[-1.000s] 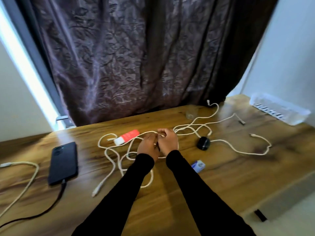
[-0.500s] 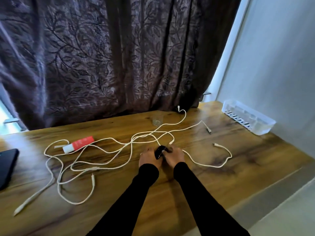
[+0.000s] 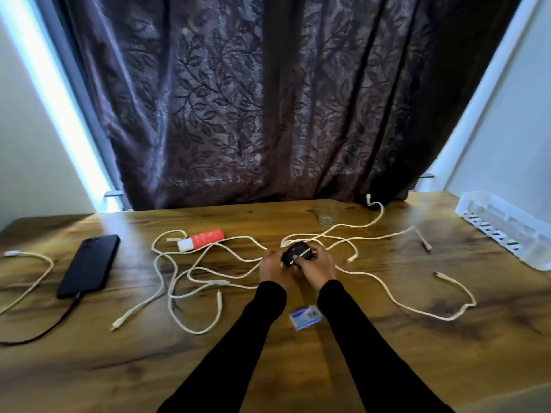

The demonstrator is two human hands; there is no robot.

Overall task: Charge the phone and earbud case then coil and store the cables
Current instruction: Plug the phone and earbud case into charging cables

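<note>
— What are the hands doing right now?

— Both are closed round the black earbud case [image 3: 296, 253], lifted just above the middle of the wooden tabletop [image 3: 387, 353]. The left hand [image 3: 272, 268] cups it from the side; the right hand [image 3: 317, 268] presses fingers on its front, with a white cable [image 3: 387, 289] running out past that hand. I cannot tell if a plug is seated.

— And the phone?

— The black phone [image 3: 89, 265] lies near the left edge, a dark cable [image 3: 44, 335] in its bottom end. So this looks like the earbud-charging step.

— What comes next?

— Probably lining a small connector up with the case's port, steadying it with the other hand. Loose white cables [image 3: 193, 293] sprawl across the middle, uncoiled; the white basket [image 3: 507, 231] waits at the right edge.
</note>
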